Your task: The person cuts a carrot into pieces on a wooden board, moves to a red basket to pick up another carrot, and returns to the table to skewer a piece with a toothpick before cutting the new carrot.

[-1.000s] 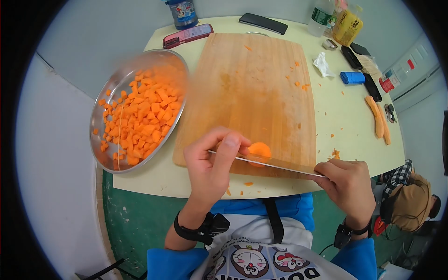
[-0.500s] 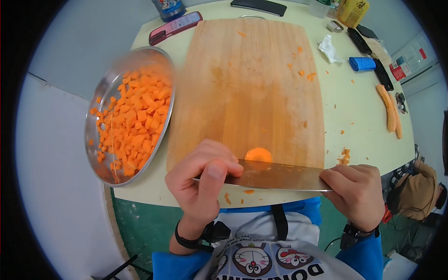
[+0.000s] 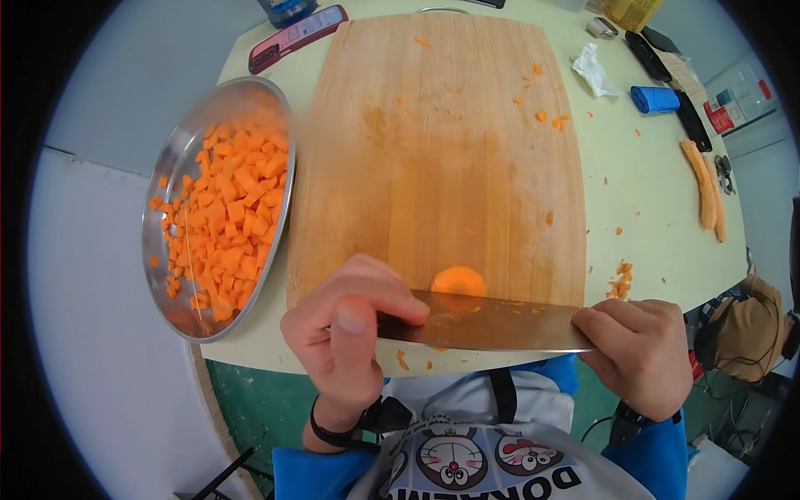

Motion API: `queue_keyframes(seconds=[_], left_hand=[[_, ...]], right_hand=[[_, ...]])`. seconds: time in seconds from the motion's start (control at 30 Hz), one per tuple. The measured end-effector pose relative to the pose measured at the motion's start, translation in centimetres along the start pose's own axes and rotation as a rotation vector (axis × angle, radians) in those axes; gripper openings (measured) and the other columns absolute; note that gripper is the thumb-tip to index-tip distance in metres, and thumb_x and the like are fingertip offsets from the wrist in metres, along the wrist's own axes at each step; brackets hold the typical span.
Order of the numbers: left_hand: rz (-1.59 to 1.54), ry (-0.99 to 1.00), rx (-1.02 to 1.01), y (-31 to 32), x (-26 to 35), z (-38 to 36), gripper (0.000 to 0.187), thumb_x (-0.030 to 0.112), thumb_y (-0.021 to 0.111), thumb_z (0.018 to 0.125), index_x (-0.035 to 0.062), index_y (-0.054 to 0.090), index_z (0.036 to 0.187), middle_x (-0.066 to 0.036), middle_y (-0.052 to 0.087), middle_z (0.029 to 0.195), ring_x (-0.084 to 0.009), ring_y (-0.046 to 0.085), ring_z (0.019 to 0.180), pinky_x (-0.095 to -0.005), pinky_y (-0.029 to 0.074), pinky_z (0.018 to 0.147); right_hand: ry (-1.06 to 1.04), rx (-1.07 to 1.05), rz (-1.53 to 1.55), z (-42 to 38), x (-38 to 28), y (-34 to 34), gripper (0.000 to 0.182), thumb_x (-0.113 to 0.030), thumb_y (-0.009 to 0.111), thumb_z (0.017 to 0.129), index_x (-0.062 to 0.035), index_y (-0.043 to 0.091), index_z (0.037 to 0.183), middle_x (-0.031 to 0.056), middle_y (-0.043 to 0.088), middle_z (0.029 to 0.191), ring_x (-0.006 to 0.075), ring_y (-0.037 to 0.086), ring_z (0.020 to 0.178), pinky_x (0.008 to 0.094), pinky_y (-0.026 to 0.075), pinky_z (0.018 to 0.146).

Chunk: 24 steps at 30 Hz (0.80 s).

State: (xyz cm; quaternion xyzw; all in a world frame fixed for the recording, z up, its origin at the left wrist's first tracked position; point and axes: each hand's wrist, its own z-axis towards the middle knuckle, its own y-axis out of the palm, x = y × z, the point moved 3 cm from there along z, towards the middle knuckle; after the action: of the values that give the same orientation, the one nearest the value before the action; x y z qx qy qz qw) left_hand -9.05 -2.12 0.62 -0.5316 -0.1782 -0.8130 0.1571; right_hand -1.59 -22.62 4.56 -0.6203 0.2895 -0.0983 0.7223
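Note:
A wide knife (image 3: 500, 323) lies across the front edge of the wooden cutting board (image 3: 442, 167), between both hands. My left hand (image 3: 350, 329) is closed on the knife's left end, thumb raised along it. At the other end, my right hand (image 3: 637, 350) is wrapped round the knife, so what lies under its fingers is hidden. Just behind the blade an orange carrot slice (image 3: 458, 282) rests on the board. Many diced carrots (image 3: 237, 208) fill the oval metal tray (image 3: 162, 287) left of the board.
Beside the board's top left corner is a phone (image 3: 296, 37). On the right are a crumpled tissue (image 3: 592, 71), a blue roll (image 3: 655, 99), two peeled carrots (image 3: 704, 187) and orange scraps (image 3: 621, 282). A yellow container (image 3: 631, 12) stands at the back right.
The view has shifted slightly, with the board and tray appearing a little higher and further left. Both hands keep hold of the knife, which sits slightly lower in view.

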Motion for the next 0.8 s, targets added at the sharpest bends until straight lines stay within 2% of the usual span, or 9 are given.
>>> queue_keyframes(seconds=[0.13,0.2,0.53,0.6,0.8], left_hand=[[-0.033,-0.005,0.025,0.2,0.0,0.1,0.042,0.025,0.042,0.091,-0.006,0.058,0.067,-0.01,0.053,0.061,-0.0111,0.046,0.049,-0.0217,0.032,0.042],[0.046,-0.112,0.046,0.3,0.2,0.3,0.043,0.024,0.041,0.091,-0.0062,0.057,0.065,-0.01,0.052,0.059,-0.01,0.044,0.045,-0.0215,0.031,0.041],[0.052,-0.131,0.112,0.7,0.2,0.7,0.042,0.021,0.041,0.091,-0.0056,0.056,0.062,-0.009,0.052,0.058,-0.01,0.044,0.043,-0.022,0.031,0.04],[0.172,-0.159,0.098,0.7,0.2,0.7,0.046,0.024,0.035,0.092,-0.0018,0.05,0.056,-0.011,0.046,0.053,-0.0164,0.043,0.048,-0.0259,0.031,0.045],[0.097,-0.228,0.127,0.1,-0.3,0.5,0.047,0.024,0.035,0.092,-0.0021,0.051,0.056,-0.012,0.047,0.053,-0.0162,0.041,0.047,-0.0265,0.03,0.045]], right_hand=[[0.016,-0.019,0.019,0.0,0.0,0.1,0.028,-0.014,0.07,0.055,-0.0077,0.047,0.07,0.0042,0.044,0.059,0.0207,0.049,0.047,0.0332,0.038,0.042],[0.024,-0.037,0.02,0.1,0.0,0.0,0.028,-0.014,0.07,0.055,-0.0077,0.047,0.07,0.0044,0.044,0.06,0.0212,0.05,0.047,0.0333,0.038,0.042],[0.082,-0.114,0.017,0.7,0.2,0.1,0.026,-0.015,0.07,0.057,-0.0081,0.047,0.068,0.0044,0.045,0.057,0.0224,0.051,0.047,0.0342,0.039,0.042],[0.081,-0.104,-0.008,0.6,0.0,0.2,0.025,-0.014,0.068,0.057,-0.0079,0.046,0.067,0.0044,0.044,0.057,0.0216,0.05,0.046,0.0338,0.039,0.041],[0.092,-0.129,-0.093,1.0,-1.1,-0.2,0.022,-0.012,0.064,0.056,-0.0074,0.044,0.063,0.0038,0.041,0.055,0.0189,0.048,0.044,0.0319,0.036,0.04]])
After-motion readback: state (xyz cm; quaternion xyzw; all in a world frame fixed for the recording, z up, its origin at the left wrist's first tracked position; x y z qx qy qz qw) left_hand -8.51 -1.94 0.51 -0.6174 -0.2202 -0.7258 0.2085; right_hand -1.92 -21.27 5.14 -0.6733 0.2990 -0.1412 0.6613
